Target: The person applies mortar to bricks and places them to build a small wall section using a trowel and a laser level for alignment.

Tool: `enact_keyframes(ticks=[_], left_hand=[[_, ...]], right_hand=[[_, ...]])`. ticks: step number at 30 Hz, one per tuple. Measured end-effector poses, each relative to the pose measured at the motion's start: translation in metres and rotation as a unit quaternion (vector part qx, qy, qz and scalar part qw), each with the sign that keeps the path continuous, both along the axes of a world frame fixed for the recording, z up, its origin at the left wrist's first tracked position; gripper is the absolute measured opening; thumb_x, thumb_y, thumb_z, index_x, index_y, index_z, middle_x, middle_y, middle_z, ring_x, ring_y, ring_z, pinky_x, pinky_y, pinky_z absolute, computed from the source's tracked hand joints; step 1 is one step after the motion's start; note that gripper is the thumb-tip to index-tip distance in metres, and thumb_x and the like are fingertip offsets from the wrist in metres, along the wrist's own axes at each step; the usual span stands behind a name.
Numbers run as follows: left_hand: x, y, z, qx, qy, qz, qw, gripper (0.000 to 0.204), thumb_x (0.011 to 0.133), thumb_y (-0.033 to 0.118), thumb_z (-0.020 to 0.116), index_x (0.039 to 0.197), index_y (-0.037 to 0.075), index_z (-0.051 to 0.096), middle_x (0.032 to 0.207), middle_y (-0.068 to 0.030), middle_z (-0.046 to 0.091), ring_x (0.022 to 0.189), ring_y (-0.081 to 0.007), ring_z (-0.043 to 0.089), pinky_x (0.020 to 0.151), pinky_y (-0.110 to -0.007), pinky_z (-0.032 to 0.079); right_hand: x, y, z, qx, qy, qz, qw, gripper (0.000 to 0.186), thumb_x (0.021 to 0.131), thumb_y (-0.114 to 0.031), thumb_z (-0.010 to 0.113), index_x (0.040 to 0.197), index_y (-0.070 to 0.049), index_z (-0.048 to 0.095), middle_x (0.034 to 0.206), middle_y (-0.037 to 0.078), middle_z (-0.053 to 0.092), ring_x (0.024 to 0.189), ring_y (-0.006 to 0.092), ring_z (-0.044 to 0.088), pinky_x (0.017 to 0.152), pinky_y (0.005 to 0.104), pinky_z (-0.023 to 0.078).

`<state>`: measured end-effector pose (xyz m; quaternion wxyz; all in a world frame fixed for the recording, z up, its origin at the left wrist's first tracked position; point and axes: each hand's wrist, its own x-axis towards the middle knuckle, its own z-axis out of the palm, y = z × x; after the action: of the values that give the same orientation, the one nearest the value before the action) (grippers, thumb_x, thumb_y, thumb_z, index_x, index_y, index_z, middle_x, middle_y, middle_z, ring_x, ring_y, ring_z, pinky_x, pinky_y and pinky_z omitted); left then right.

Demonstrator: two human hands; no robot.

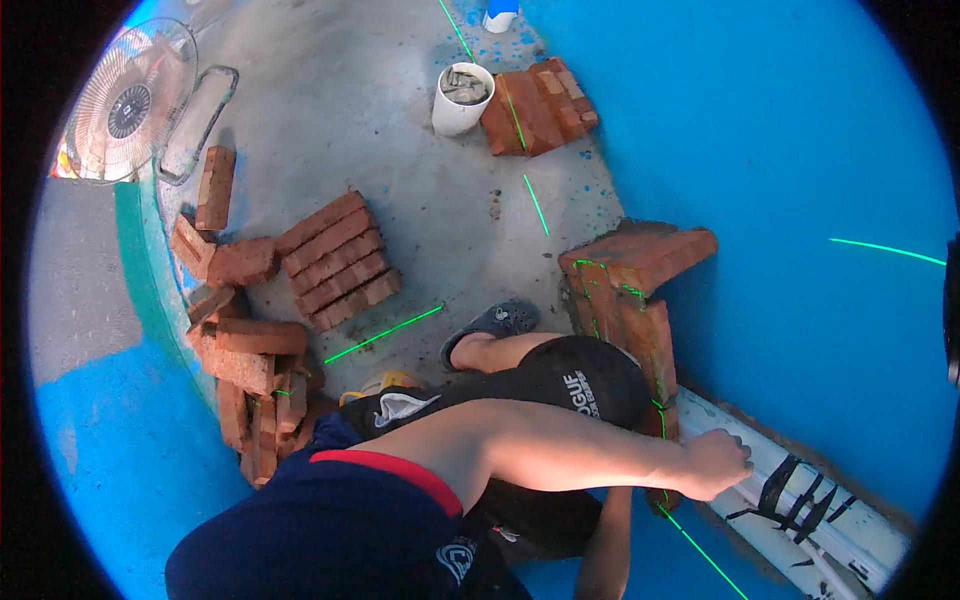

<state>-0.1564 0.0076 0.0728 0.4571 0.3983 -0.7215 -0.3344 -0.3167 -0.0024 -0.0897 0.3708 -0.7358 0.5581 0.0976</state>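
My left hand point(718, 465) is at the end of the arm that stretches rightward across the view, its fingers curled closed. It is above the right end of a low brick structure point(650, 345) with mortar in its joints. Whatever the fingers hold, if anything, is hidden. White pipes point(800, 500) bound with black tape lie just beyond the knuckles. My right forearm point(608, 550) rises from the lower edge, and its hand is out of sight behind my left forearm. A brick laid crosswise point(660, 262) tops the structure's far end.
Loose bricks point(255, 340) lie heaped at left, beside a brick stack point(338, 260). A white bucket of grey mortar point(462, 98) stands by more bricks point(540, 105). A fan point(130, 110) stands far left. Green laser lines point(385, 333) cross the floor. My shod foot point(500, 322) is near the structure.
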Motion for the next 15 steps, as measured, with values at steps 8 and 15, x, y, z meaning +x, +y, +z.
enact_keyframes(ticks=[8, 15], left_hand=[[0.029, 0.008, -0.003, -0.015, -0.055, 0.007, 0.998, 0.023, 0.075, 0.009, 0.061, 0.096, 0.0, 0.063, 0.096, -0.0168, 0.062, 0.089, -0.0324, 0.062, 0.072, -0.044, 0.052], [0.061, 0.028, 0.006, -0.081, 0.033, 0.092, 0.992, 0.017, 0.073, 0.017, 0.063, 0.081, 0.002, 0.06, 0.085, -0.0141, 0.06, 0.083, -0.0313, 0.061, 0.062, -0.044, 0.049]], right_hand=[[0.026, -0.03, -0.003, 0.008, 0.037, 0.017, 0.999, 0.051, 0.094, -0.046, 0.053, 0.085, 0.003, 0.062, 0.075, 0.012, 0.062, 0.068, 0.0208, 0.051, 0.068, 0.0366, 0.042], [0.039, -0.014, 0.059, -0.011, 0.085, -0.011, 0.996, 0.034, 0.094, -0.032, 0.057, 0.109, -0.001, 0.061, 0.09, 0.005, 0.063, 0.078, 0.0134, 0.055, 0.072, 0.029, 0.044]])
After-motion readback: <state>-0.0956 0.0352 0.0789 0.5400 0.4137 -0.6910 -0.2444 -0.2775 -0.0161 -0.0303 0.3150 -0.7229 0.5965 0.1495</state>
